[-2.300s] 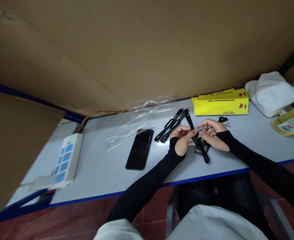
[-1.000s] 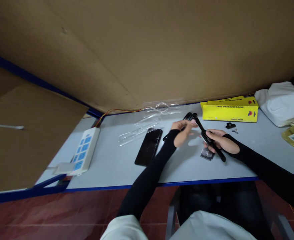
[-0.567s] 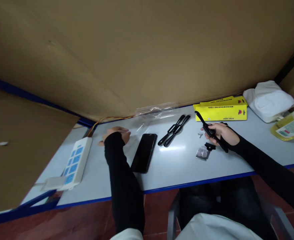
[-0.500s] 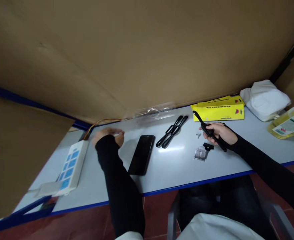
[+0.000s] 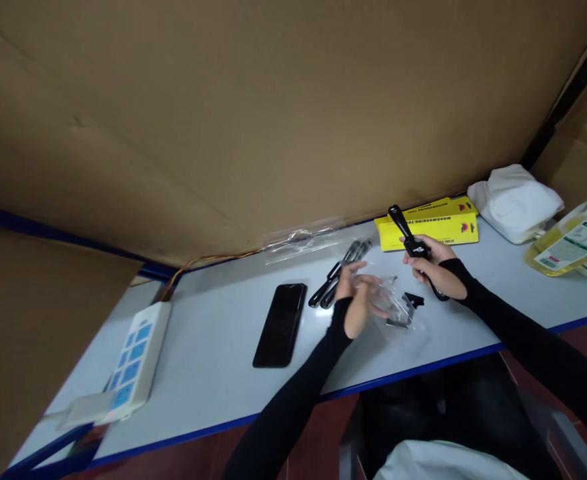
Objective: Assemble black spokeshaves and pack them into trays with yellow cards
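Left hand (image 5: 356,303): raised just above the surface, fingers closed on a clear plastic bag (image 5: 390,305), which hangs crumpled toward the right and partly veils what lies below

Right hand (image 5: 430,267): its grip is closed round the middle of a black handled tool (image 5: 409,244), held tilted, one end pointing up toward the back wall, the other hidden behind the wrist

Where the tool is: off the surface, in the right hand, just in front of the yellow box (image 5: 430,227) and near the bag

Small parts: a small black piece (image 5: 414,299) and a flat greyish piece (image 5: 397,323) lie on the surface under and beside the bag; what exactly they are is too small to tell

Second pair of handles (image 5: 336,283): two black bars lying crossed on the surface, just left of the left hand, untouched

Surface (image 5: 213,360): pale, with a blue front edge; a dark phone (image 5: 280,325) lies face up left of centre, a white power strip (image 5: 130,363) at the far left, more clear wrapping (image 5: 298,240) by the cardboard wall (image 5: 223,113)

Far right: a white cloth bundle (image 5: 516,202) and a yellowish packet (image 5: 566,243)

How far along, as a judgement: tool and bag are both in hand but apart, the tool not inside the bag; the loose parts and the other handles lie unpacked, so most of the handling looks undone
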Available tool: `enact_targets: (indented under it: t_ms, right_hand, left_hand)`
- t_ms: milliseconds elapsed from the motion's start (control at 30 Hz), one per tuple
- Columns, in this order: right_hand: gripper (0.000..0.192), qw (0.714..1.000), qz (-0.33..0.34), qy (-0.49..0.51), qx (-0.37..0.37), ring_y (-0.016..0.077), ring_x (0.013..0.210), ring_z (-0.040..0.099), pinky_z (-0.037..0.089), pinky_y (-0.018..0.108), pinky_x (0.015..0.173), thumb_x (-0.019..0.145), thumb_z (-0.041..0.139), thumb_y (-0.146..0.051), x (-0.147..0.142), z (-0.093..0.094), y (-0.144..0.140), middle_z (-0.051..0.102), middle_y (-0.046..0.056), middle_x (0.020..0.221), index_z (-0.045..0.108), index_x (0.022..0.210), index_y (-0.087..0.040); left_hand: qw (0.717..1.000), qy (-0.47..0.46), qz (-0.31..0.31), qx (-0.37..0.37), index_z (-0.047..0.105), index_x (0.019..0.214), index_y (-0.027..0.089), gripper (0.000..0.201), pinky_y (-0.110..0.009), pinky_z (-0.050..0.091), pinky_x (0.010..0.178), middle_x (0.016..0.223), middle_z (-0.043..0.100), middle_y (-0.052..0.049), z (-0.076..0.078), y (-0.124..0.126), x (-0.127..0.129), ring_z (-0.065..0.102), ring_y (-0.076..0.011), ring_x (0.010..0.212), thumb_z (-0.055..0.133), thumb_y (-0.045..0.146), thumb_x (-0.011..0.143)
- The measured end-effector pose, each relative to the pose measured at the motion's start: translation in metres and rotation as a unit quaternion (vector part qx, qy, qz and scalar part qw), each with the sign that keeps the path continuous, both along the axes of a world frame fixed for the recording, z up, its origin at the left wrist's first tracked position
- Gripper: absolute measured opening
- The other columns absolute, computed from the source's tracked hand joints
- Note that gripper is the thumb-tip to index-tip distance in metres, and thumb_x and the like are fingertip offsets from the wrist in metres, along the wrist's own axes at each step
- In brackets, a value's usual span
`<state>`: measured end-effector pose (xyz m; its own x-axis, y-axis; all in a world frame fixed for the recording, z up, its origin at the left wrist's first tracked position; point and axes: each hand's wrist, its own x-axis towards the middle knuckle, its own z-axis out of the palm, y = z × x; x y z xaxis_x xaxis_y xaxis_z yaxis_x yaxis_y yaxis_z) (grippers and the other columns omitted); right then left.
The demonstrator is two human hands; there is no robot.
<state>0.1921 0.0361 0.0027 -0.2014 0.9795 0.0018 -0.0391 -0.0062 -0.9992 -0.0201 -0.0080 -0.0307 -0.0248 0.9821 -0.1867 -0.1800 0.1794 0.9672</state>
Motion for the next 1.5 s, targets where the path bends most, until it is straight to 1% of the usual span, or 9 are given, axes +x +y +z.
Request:
enact_targets:
  t_ms: [100,233,433,567,700,967,1133,1333,1500]
  right_hand:
    - [0.048,0.983,0.020,-0.137,0.119,0.0162,0.074,0.066,0.051,0.027,0.060,0.082,0.071,-0.024,-0.006,-0.009,-0.009,0.073,0.006,0.103,0.069,0.129,-0.023]
    - [0.054,0.934,0.050,-0.260,0.241,0.0220,0.088,0.068,0.058,0.035,0.079,0.085,0.071,-0.024,-0.013,-0.026,-0.017,0.069,0.011,0.111,0.068,0.139,-0.020]
    - [0.064,0.872,0.100,-0.372,0.301,0.0216,0.095,0.070,0.055,0.031,0.074,0.090,0.072,-0.028,-0.012,-0.039,-0.018,0.069,0.009,0.124,0.059,0.153,-0.025]
    - [0.059,0.826,0.083,-0.401,0.387,0.0233,0.098,0.069,0.051,0.031,0.068,0.089,0.072,-0.029,-0.008,-0.032,-0.015,0.074,0.009,0.112,0.065,0.147,-0.022]
    - [0.050,0.797,0.054,-0.409,0.442,0.0281,0.099,0.064,0.046,0.034,0.063,0.087,0.075,-0.041,-0.005,-0.024,-0.015,0.076,0.010,0.097,0.075,0.132,-0.017]
    - [0.044,0.787,-0.026,-0.402,0.467,0.0324,0.106,0.059,0.045,0.036,0.058,0.089,0.074,-0.048,-0.015,-0.026,-0.024,0.076,0.015,0.104,0.078,0.121,-0.018]
    - [0.031,0.773,-0.046,-0.368,0.514,0.0330,0.108,0.058,0.054,0.041,0.069,0.092,0.072,-0.039,-0.016,-0.027,-0.027,0.074,0.016,0.112,0.080,0.115,-0.019]
    - [0.011,0.834,-0.034,-0.321,0.447,0.0273,0.097,0.057,0.056,0.043,0.082,0.092,0.072,-0.032,-0.010,-0.021,-0.021,0.069,0.011,0.105,0.078,0.095,-0.024]
    - [0.011,0.888,-0.007,-0.247,0.388,0.0227,0.091,0.062,0.056,0.037,0.082,0.094,0.068,-0.028,-0.010,-0.021,-0.018,0.068,0.007,0.098,0.075,0.103,-0.025]
  left_hand:
    - [0.996,-0.077,-0.047,-0.025,0.046,0.131,0.026,0.066,-0.042,0.067,0.061,0.109,0.065,-0.007,-0.005,-0.016,0.033,0.075,-0.0267,0.086,0.076,0.063,0.085]
    - [0.994,-0.104,-0.033,0.005,0.044,0.122,0.028,0.065,-0.038,0.068,0.072,0.118,0.059,-0.005,-0.004,-0.022,0.033,0.074,-0.0239,0.098,0.085,0.058,0.082]
    - [0.989,-0.138,-0.026,-0.035,0.042,0.117,0.028,0.075,-0.038,0.066,0.071,0.122,0.067,-0.008,-0.017,-0.004,0.032,0.076,-0.0262,0.096,0.095,0.054,0.071]
    - [0.989,-0.147,-0.014,0.002,0.045,0.118,0.028,0.074,-0.037,0.065,0.076,0.115,0.072,-0.006,-0.024,0.001,0.032,0.077,-0.0262,0.099,0.097,0.049,0.070]
    - [0.993,-0.120,-0.016,0.003,0.042,0.102,0.027,0.069,-0.029,0.059,0.059,0.090,0.069,0.002,-0.026,0.001,0.028,0.075,-0.0199,0.072,0.098,0.050,0.067]
    - [0.995,-0.095,-0.009,0.023,0.044,0.094,0.024,0.067,-0.020,0.039,0.043,0.078,0.064,0.006,-0.013,0.006,0.024,0.052,-0.0063,0.046,0.099,0.051,0.065]
    - [0.992,-0.122,-0.011,0.033,0.053,0.102,0.023,0.060,-0.025,0.055,0.058,0.097,0.075,-0.003,-0.009,0.006,0.021,0.072,-0.0173,0.075,0.099,0.040,0.066]
    - [0.990,-0.134,-0.046,-0.012,0.063,0.128,0.021,0.074,-0.034,0.062,0.054,0.111,0.077,-0.009,-0.009,0.007,0.018,0.076,-0.0267,0.077,0.097,0.039,0.065]
    - [0.990,-0.134,-0.024,-0.020,0.068,0.116,0.018,0.064,-0.028,0.053,0.040,0.103,0.077,-0.007,-0.008,0.013,0.014,0.072,-0.0211,0.065,0.097,0.037,0.062]
